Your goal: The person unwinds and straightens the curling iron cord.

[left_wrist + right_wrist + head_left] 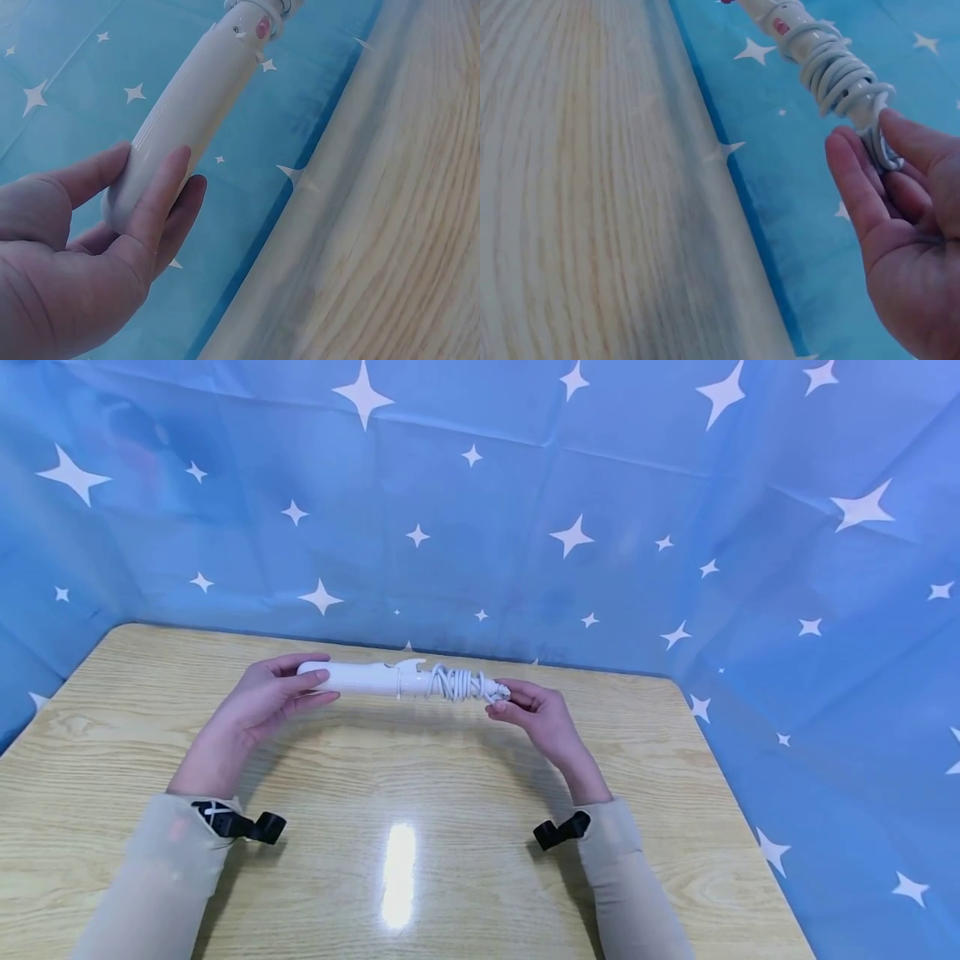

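Observation:
A white curling iron [360, 677] is held level above the far part of the table, its shadow falling on the wood below. Its thick, smooth end lies at the left, where my left hand [266, 697] grips it between thumb and fingers. A small lever sticks up near the middle. Around the handle on the right, a pale grey-white cord [832, 71] is wound in several loops. My right hand [911, 202] pinches the handle's end and the cord there. In the left wrist view a pinkish-red spot shows on the body past the barrel.
Beneath both arms spreads a light wood-grain table [330, 877] with rounded far corners and a bright reflection near the front. A blue cloth with white stars [480, 502] hangs behind it and along its right side. Each wrist carries a black camera mount [240, 823].

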